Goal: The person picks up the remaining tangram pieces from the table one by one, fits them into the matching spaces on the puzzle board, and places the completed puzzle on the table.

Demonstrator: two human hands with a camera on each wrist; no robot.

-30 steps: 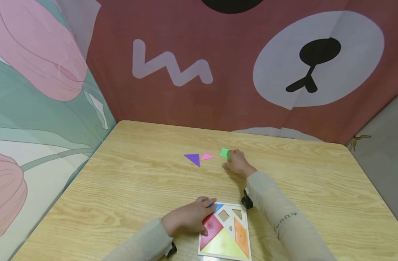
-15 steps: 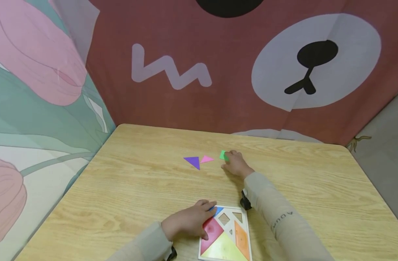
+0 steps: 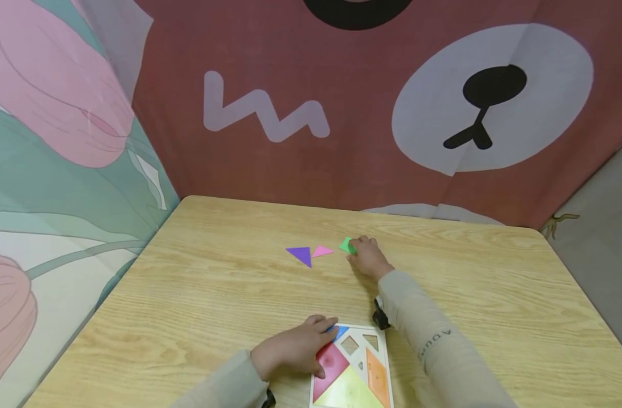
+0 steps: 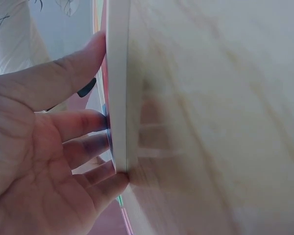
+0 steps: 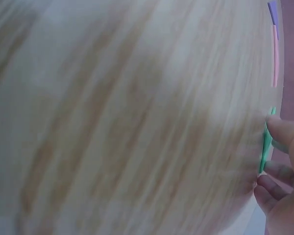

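Observation:
My left hand (image 3: 294, 347) rests over the left side of a white tangram board (image 3: 359, 327), fingers extended. In the left wrist view its thumb and fingers (image 4: 83, 120) lie along the board's edge. Red (image 3: 331, 367), yellow (image 3: 352, 391), orange (image 3: 377, 375) and blue (image 3: 341, 333) pieces sit in the board; several cutouts show wood through them. Farther back, my right hand (image 3: 370, 258) pinches a green square tangram piece (image 3: 345, 246) between thumb and fingers, covering part of it. The right wrist view shows the green piece edge-on, low at the tabletop.
A pink triangle (image 3: 322, 251) and a purple triangle (image 3: 302, 255) lie on the wooden table (image 3: 214, 294), left of the right hand. A fabric backdrop (image 3: 270, 170) with a printed bear stands behind the table's back edge, and a floral one (image 3: 86, 215) at the left.
The green piece has turned in the right hand, so a corner now points toward the pink triangle. The left hand stays on the board. The head view has tilted up slightly.

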